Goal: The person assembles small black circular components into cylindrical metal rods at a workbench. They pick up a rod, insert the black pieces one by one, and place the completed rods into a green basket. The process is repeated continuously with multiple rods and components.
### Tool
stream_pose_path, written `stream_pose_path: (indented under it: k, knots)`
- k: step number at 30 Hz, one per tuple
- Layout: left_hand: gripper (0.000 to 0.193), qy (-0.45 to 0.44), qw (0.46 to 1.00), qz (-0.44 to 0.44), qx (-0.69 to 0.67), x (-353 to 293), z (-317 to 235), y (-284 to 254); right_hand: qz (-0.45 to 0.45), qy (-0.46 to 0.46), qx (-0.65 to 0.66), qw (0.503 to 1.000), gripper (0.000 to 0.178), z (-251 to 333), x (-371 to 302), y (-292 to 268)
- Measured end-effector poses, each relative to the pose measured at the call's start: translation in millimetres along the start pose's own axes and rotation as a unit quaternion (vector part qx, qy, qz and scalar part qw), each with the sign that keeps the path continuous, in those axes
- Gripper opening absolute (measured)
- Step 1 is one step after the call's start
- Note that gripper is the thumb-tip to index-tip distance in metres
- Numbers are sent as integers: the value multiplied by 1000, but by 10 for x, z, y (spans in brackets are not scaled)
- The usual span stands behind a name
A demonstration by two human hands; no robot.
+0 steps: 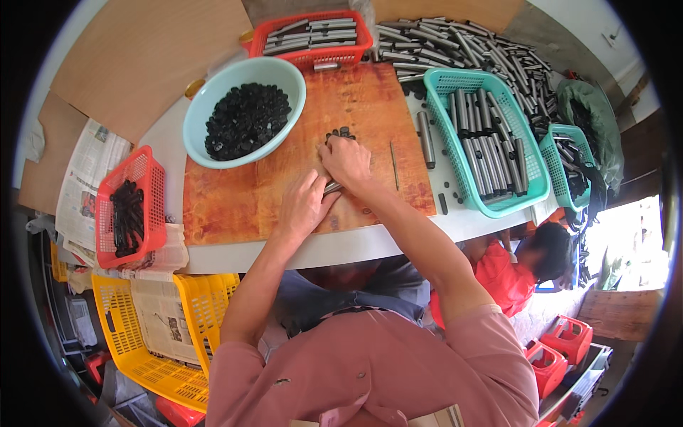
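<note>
My left hand (302, 204) is closed around a short silver metal tube (331, 188), low over the wooden board (249, 192). Most of the tube is hidden by my fingers. Just beyond it, my right hand (346, 162) rests on the board with its fingers curled down. Whatever those fingers grip is hidden under the hand. A small cluster of black caps (344, 132) lies right at my right fingertips. To the right of that hand, a thin rod (395, 165) lies on the board.
A pale blue bowl (295, 89) of black caps stands far left. Tubes fill a red basket (366, 35) behind and a green basket (466, 171) at right, near a tube pile (462, 43). Another red basket (153, 206) sits left. A person in red (501, 274) is at lower right.
</note>
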State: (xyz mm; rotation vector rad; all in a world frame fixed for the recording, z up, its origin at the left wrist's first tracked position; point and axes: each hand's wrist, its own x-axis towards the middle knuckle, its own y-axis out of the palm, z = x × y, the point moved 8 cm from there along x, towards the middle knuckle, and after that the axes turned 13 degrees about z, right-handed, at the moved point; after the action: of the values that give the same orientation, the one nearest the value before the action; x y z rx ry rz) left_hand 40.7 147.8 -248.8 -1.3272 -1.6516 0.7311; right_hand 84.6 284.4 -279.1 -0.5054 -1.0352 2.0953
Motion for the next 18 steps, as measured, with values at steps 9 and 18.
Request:
stream_pose_path:
  k: [9, 18]
  knots:
    - [34, -251, 783, -29, -568, -203, 574, 250, -42, -5, 318, 947, 31, -425, -601, -196]
    - [39, -244, 564, -1, -789, -258, 253, 694, 28, -68, 324, 943, 24, -232, -843, -158]
